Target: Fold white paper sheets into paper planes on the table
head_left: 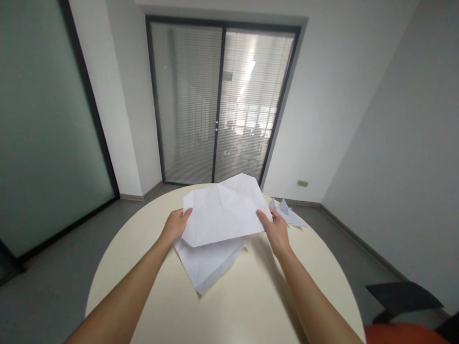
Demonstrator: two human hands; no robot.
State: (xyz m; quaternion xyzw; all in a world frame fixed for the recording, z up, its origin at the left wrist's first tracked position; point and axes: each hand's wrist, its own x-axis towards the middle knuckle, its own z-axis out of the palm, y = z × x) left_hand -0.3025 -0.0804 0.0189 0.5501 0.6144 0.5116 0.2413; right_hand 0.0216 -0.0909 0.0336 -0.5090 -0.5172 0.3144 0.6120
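Note:
Between my two hands a creased white sheet of paper (224, 210) is held up above the table, its surface marked with fold lines. My left hand (176, 224) is closed on its left edge, thumb on top. At the right edge my right hand (274, 227) pinches it the same way. Under the held sheet, a second folded white paper (206, 270) lies on the table with a corner pointing toward me; its far part is hidden. Just beyond my right hand are folded paper pieces (288, 213) with upright points.
The round cream table (192, 322) stands before me. An orange chair with a black armrest (404, 296) is at the lower right. Ahead are glass doors with blinds (190, 104), and a frosted glass panel (38, 108) stands at the left.

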